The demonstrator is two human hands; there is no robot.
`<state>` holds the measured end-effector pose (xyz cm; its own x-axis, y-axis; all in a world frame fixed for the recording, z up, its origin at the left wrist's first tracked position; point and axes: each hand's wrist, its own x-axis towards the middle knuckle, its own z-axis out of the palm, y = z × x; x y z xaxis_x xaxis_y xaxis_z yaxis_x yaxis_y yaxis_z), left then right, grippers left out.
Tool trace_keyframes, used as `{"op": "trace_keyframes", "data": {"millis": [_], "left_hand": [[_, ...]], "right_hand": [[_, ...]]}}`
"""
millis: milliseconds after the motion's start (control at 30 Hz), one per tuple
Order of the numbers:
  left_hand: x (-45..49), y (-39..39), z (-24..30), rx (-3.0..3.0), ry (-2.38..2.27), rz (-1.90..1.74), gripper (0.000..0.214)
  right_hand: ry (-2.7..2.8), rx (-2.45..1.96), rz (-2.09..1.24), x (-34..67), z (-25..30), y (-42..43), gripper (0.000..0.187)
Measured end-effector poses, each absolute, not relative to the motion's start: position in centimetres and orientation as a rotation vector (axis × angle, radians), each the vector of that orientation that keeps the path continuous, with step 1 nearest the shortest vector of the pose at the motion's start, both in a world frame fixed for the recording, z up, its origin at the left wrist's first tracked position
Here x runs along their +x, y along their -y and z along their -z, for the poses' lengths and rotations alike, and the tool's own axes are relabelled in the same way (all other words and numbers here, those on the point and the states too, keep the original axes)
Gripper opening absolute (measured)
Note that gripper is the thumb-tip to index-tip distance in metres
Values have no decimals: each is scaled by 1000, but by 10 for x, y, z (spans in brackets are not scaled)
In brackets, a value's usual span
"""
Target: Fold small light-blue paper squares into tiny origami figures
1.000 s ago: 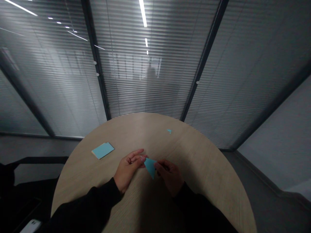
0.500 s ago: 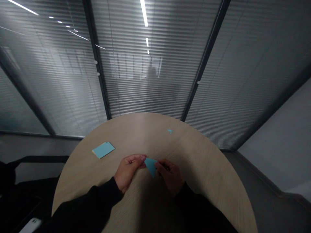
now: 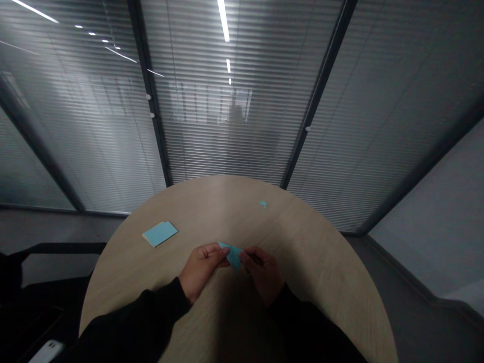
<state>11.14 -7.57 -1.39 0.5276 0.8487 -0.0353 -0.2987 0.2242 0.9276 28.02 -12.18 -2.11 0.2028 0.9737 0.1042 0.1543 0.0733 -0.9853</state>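
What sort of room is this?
Probably a small office meeting room. It has a round wood-look table, horizontal blinds between dark partition frames, and what looks like a black chair armrest beside the table.

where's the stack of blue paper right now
In the head view, the stack lies on the left side of the table, farther out than the left hand and to its left.
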Motion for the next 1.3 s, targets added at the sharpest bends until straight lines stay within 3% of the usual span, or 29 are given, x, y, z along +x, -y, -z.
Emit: {"op": "trace_keyframes", "data": {"millis": [533, 1300], "left_hand": [[113, 74, 16, 1386, -778, -780, 40], [113, 76, 14, 1610, -713, -552, 39]], "right_hand": [[1073, -1292, -994, 274, 16, 123, 32], [973, -1330, -854, 276, 18, 121, 34]]}}
